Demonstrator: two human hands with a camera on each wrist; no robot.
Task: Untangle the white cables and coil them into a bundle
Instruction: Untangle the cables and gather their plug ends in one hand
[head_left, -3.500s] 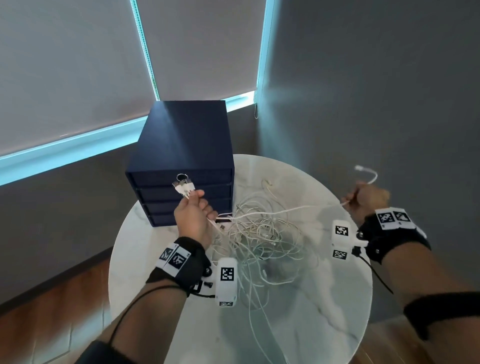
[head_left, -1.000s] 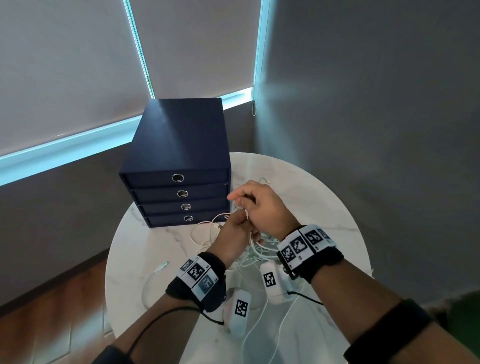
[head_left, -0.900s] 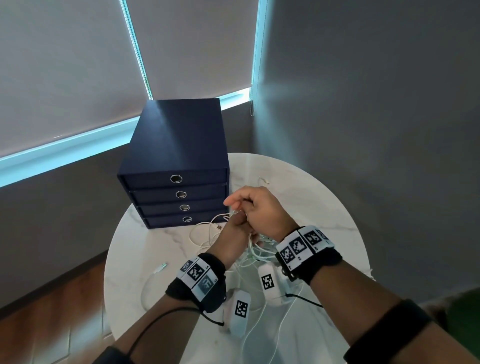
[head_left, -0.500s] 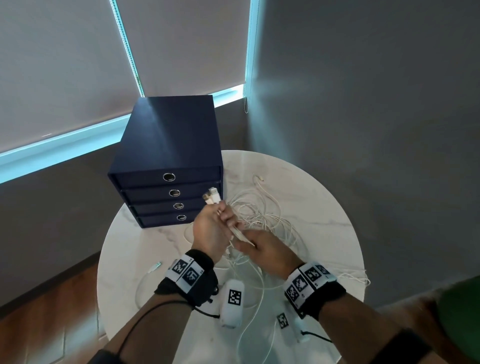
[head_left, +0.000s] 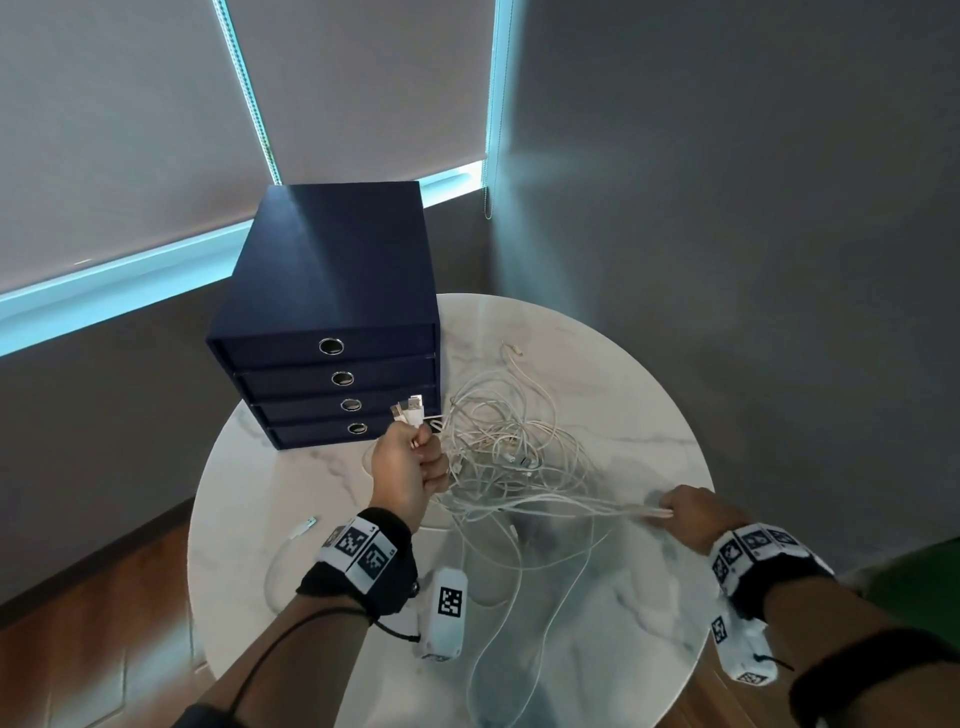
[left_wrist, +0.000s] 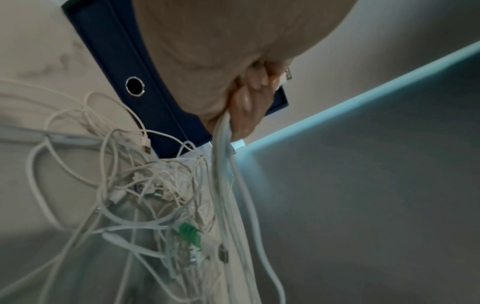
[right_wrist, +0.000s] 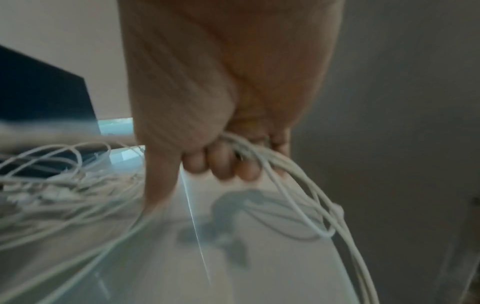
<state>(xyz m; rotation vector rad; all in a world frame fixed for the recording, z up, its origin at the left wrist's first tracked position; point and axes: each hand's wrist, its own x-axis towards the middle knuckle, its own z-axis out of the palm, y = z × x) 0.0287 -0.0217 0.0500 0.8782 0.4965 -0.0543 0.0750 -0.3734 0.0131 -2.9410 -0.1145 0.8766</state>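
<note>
A tangle of thin white cables (head_left: 506, 447) lies on the round marble table (head_left: 623, 374). My left hand (head_left: 410, 467) is fisted round several cable ends, and their plugs (head_left: 408, 410) stick up above the fist. In the left wrist view the left hand (left_wrist: 244, 98) grips strands that drop into the white cables (left_wrist: 145, 185), where a green connector (left_wrist: 189, 234) shows. My right hand (head_left: 685, 512) grips a bunch of strands drawn taut to the right from the tangle. The right wrist view shows the right hand (right_wrist: 228, 162) curled round the white cables (right_wrist: 298, 174).
A dark blue four-drawer box (head_left: 332, 322) stands at the table's back left, right behind my left hand. One loose white cable (head_left: 291, 540) lies near the table's left edge. Grey walls and window blinds close in behind. Wooden floor shows below the table's rim.
The hands, together over the tangle a second ago, have separated. The right hand slid right along the strands and pulled them taut; the left stayed near the box holding the plug ends.
</note>
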